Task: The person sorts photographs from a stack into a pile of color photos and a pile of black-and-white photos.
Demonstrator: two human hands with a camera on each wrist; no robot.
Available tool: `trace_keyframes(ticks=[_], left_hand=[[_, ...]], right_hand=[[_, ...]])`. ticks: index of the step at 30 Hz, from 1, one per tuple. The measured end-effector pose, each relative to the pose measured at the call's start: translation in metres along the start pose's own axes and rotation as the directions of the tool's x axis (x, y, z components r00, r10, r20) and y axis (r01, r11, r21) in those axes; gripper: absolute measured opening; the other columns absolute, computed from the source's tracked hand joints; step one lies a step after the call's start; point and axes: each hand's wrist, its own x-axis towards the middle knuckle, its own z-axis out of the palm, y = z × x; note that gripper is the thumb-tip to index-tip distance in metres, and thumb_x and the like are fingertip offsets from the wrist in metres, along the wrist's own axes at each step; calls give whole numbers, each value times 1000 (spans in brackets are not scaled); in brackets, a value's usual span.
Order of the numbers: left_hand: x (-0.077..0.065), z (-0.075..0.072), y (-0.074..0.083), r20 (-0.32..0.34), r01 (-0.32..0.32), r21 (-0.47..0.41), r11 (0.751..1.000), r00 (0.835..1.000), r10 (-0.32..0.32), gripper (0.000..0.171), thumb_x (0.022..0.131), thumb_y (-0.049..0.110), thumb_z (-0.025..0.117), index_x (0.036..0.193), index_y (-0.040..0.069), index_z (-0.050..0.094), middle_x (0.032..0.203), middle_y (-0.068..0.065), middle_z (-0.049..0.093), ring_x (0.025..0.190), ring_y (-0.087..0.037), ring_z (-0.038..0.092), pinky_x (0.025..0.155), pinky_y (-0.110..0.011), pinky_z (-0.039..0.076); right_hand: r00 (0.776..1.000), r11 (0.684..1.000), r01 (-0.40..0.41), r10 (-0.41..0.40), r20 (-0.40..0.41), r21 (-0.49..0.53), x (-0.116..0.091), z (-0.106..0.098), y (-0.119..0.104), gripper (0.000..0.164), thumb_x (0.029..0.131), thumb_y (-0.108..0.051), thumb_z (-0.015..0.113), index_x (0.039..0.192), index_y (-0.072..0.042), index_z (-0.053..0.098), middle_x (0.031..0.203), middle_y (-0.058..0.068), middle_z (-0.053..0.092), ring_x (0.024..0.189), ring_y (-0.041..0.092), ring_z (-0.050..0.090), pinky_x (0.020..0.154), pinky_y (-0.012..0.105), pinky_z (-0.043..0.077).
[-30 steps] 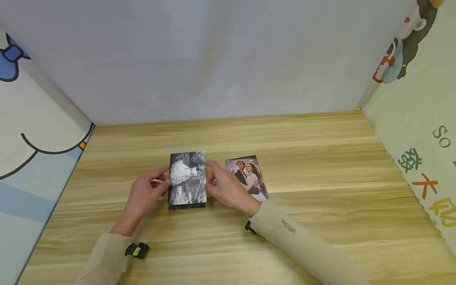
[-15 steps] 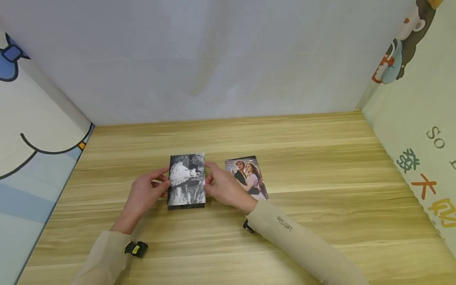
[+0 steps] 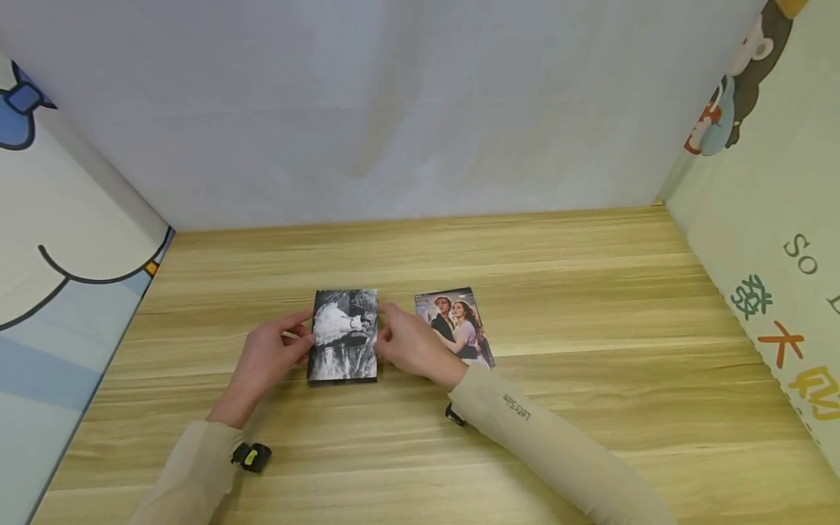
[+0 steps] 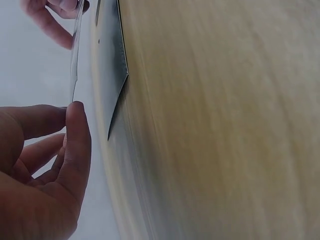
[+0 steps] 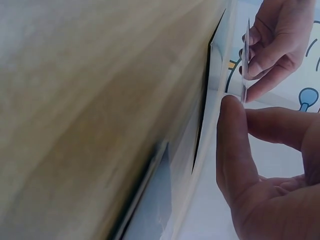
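Between my two hands is a black-and-white photo card [image 3: 344, 335] showing a pale dress. My left hand [image 3: 269, 357] pinches its left edge between thumb and fingers. The right hand [image 3: 416, 344] pinches the opposite edge the same way. Seen edge-on in the left wrist view, the photo card [image 4: 76, 55] is above the table, apart from a dark card [image 4: 112, 60] lying beneath it with a raised corner. From the head, only a thin dark rim of that lower card shows. The right wrist view also has the held photo card [image 5: 245, 65] edge-on.
A colour photo card [image 3: 464, 328] of two people lies slightly turned on the wooden table [image 3: 590, 306], partly behind the right hand. A pale cloth wall [image 3: 420, 109] rises at the table's back, with printed panels at both sides.
The held photo card has come slightly toward me and now covers more of the dark card below. Both hands keep their pinch and have shifted only a little.
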Motion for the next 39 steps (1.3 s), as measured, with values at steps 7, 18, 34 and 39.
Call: trace_keyframes(ticks=[7, 18, 34, 39], left_hand=[[2, 1, -2, 16, 13, 12, 1000, 1000, -13, 48, 98, 1, 63, 144, -8, 55, 105, -22, 70, 77, -19, 72, 64, -27, 61], [4, 4, -5, 40, 19, 32, 999, 999, -20, 48, 96, -1, 65, 142, -11, 55, 105, -22, 70, 81, -20, 72, 65, -25, 61], [8, 5, -9, 72, -9, 109, 994, 997, 1, 46, 95, 0, 68, 138, -14, 57, 100, -18, 70, 79, -20, 70, 62, -24, 59], [8, 4, -8, 88, -19, 133, 991, 996, 7, 46, 96, 2, 68, 137, -14, 57, 100, -17, 71, 78, -18, 70, 61, -24, 57]], right_hand=[[1000, 999, -10, 10, 0, -36, 4, 2, 1, 61, 97, -6, 66, 154, -1, 43, 89, -3, 67, 63, 11, 58, 57, 26, 46], [999, 997, -47, 47, 10, -66, 8, 3, 0, 61, 94, -5, 69, 151, -1, 46, 86, -4, 65, 63, 11, 56, 57, 26, 45], [996, 993, -59, 65, 55, -104, 12, 4, 1, 59, 94, -6, 68, 149, 0, 47, 89, -1, 67, 64, 12, 58, 56, 27, 45], [995, 992, -62, 70, 73, -107, 13, 3, 0, 60, 94, -6, 68, 150, 0, 48, 86, -1, 67, 63, 14, 58, 55, 27, 44]])
